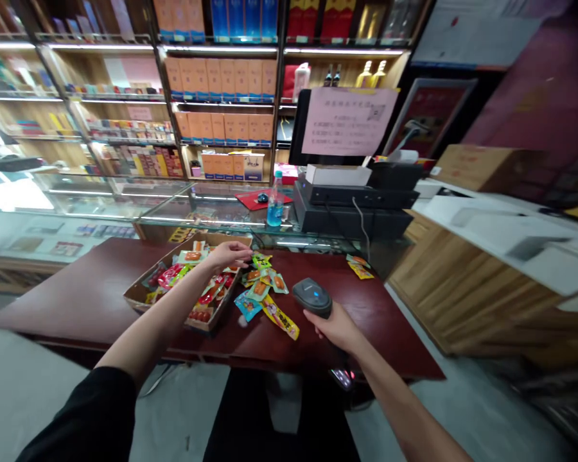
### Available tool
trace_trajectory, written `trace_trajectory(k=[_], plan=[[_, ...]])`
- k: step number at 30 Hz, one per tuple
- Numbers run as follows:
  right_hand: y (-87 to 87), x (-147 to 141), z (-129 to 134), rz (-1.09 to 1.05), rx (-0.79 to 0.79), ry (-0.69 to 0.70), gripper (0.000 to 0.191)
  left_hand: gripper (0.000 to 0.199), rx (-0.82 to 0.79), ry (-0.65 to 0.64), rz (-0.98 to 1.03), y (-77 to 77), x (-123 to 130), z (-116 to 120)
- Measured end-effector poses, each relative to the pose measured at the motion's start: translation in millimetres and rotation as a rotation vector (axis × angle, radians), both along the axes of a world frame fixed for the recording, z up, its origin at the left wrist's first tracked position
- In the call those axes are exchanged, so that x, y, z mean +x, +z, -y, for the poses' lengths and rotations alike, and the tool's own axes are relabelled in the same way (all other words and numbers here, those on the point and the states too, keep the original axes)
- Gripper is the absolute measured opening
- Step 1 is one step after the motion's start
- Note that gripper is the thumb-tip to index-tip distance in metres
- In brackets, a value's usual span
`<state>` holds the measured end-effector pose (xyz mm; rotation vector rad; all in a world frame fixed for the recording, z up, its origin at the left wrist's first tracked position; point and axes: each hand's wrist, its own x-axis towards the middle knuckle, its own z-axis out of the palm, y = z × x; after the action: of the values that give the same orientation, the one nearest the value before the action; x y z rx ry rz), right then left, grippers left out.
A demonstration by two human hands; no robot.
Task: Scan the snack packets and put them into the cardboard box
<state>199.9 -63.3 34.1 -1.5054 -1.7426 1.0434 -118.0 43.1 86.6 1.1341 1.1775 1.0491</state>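
My right hand grips a dark handheld barcode scanner above the dark red-brown table. My left hand is over the right side of an open cardboard box, fingers bent and drawn together, with a green snack packet right by the fingertips. Whatever the fingers may pinch is too small to make out. Snack packets in red, green and clear wrapping fill the box. Between box and scanner lie small sausage packets, a blue packet and a long yellow packet.
Two or three packets lie at the table's right. Behind it, a glass counter carries a bottle of blue liquid, a red mat with a mouse, and a monitor with a pink paper sign. Stocked shelves line the wall.
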Motion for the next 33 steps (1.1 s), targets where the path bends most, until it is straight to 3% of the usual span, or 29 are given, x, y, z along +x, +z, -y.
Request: trace_trajectory(k=[4,7,11,15,19,24,28,33], plan=[[-0.6,18,9,0.001,-0.009,-0.104,0.022,0.04,0.08,-0.245,-0.312,-14.8,60,-19],[0.5,28,18,-0.011,-0.029,-0.158,0.02,0.041,0.24,-0.413,-0.744,-28.2,94,-26],[-4.3,36,25,-0.041,-0.043,-0.197,0.02,0.057,0.41,-0.52,-1.251,-50.6,115,-17],[-13.4,34,24,-0.066,-0.029,-0.221,0.022,0.043,0.537,-0.506,-1.375,-73.2,118,-2],[-19.5,23,21,-0.055,0.005,-0.226,0.022,0.026,0.522,-0.391,-1.266,-80.1,116,-2],[-17.6,11,19,-0.088,0.028,-0.194,0.022,0.008,0.49,-0.225,-1.029,-63.7,110,-21],[-12.6,6,20,-0.075,0.063,-0.186,0.025,0.022,0.239,-0.102,-0.604,-51.7,99,-33],[-8.2,2,19,-0.038,0.079,-0.196,0.03,0.02,-0.085,-0.115,0.028,-49.6,94,-36]])
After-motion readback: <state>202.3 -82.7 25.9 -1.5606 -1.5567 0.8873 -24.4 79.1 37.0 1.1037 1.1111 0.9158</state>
